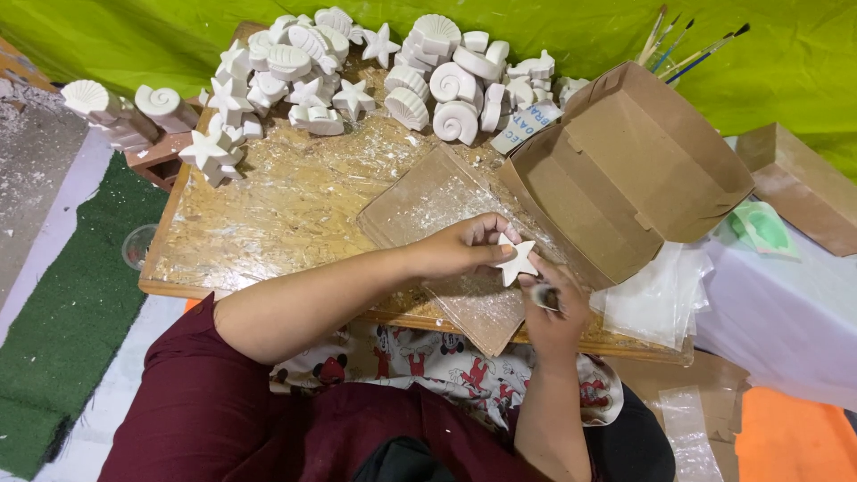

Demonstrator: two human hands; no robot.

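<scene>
Item: white plaster star (517, 260), held over the near edge of a chipboard worktable (268, 223), at about 5 o'clock from the table's centre.

Left hand (464, 245): closed on the star, fingers pinching its upper left points; forearm crossed the table edge from 8 o'clock.

Right hand (555, 312): closed around a small brush (541, 295), its dark bristle end touching or just beside the star's lower right point; contact could not be told for certain.

Beneath the hands: a flat square board (428, 210) dusted white, lying tilted on the table.

At 3 o'clock of the star: an open brown cardboard box (625, 170), flaps raised, with clear plastic sheets (656, 299) just below it.

At 12 o'clock, along the far table edge: a heap of white plaster casts (393, 76), comprising scallop shells, spiral shells and stars; further stars (210, 152) at 10 o'clock near the left corner.

At 1 o'clock, behind the box: a cluster of paintbrushes (687, 49) standing upright against a green backdrop (134, 36).

At 6 o'clock: a printed cloth (446, 361) on the person's lap, maroon sleeve (196, 402) adjoining.
</scene>
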